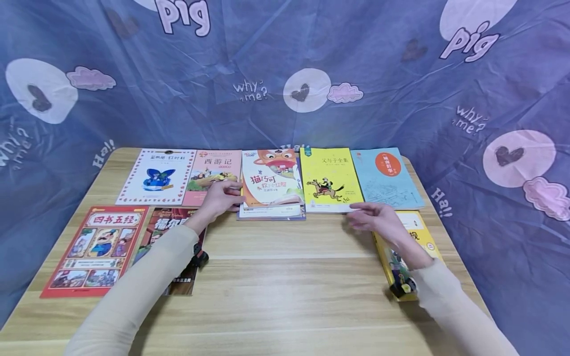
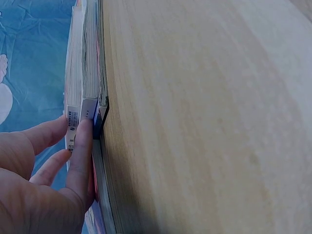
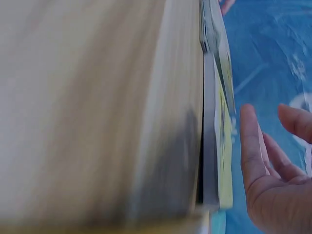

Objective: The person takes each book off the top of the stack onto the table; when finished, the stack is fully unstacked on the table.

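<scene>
At the back middle, a white picture book with an orange cartoon character (image 1: 271, 173) lies on top of other books, whose lower edges (image 1: 271, 213) stick out toward me. My left hand (image 1: 220, 198) is at the left side of this pile. In the left wrist view its fingertips touch the spines (image 2: 87, 105) of the stacked books, fingers fairly straight. My right hand (image 1: 378, 221) hangs with loose fingers and holds nothing, near the lower right corner of a yellow book with a horse rider (image 1: 331, 178). Its forearm partly covers another yellow book (image 1: 423, 232) at the right.
A white book with a blue butterfly (image 1: 153, 178) and a pink book (image 1: 213, 170) are left of the pile. A teal book (image 1: 387, 183) is at the back right. A red book (image 1: 95, 252) and a dark-covered book (image 1: 184, 282) lie front left. Patterned blue cloth (image 1: 267, 64) hangs behind.
</scene>
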A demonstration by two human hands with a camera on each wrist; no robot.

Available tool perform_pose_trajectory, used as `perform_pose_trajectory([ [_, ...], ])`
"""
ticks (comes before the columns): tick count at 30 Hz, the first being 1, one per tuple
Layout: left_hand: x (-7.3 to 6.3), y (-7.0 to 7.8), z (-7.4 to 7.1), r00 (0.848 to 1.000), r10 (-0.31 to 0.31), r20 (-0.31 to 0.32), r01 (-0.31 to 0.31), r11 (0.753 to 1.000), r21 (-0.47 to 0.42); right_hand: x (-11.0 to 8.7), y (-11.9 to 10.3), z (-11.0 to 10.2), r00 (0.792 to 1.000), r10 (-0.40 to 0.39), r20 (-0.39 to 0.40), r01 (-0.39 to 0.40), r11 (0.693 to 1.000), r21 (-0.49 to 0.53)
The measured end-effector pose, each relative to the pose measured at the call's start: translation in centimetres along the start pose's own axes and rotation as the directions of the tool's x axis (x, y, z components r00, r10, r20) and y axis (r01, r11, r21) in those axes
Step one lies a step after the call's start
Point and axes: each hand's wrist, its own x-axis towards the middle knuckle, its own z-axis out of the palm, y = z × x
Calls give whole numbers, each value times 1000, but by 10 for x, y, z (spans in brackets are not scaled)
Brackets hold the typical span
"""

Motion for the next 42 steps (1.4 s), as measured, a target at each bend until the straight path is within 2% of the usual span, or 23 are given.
perform_pose_trajectory([
  [11, 0, -2, 0, 1000, 12, 10, -12, 1000, -3, 68, -28, 57, 996, 72, 52, -76, 993, 95],
  [16, 0, -2, -1, 1000, 19, 12, -19, 1000, -3, 86, -35, 75, 996, 84, 20, -85, 994, 63],
  [19, 0, -2, 0, 1000, 18, 13, -18, 1000, -4, 94, -38, 85, 996, 89, -6, -89, 996, 26],
  [27, 1, -3, 0, 1000, 9, 5, -9, 1000, -6, 105, -44, 97, 986, 157, -54, -156, 987, 26],
  [42, 1, -3, 1, 1000, 19, 8, -19, 1000, -3, 123, -49, 106, 976, 215, -31, -210, 970, 120],
])
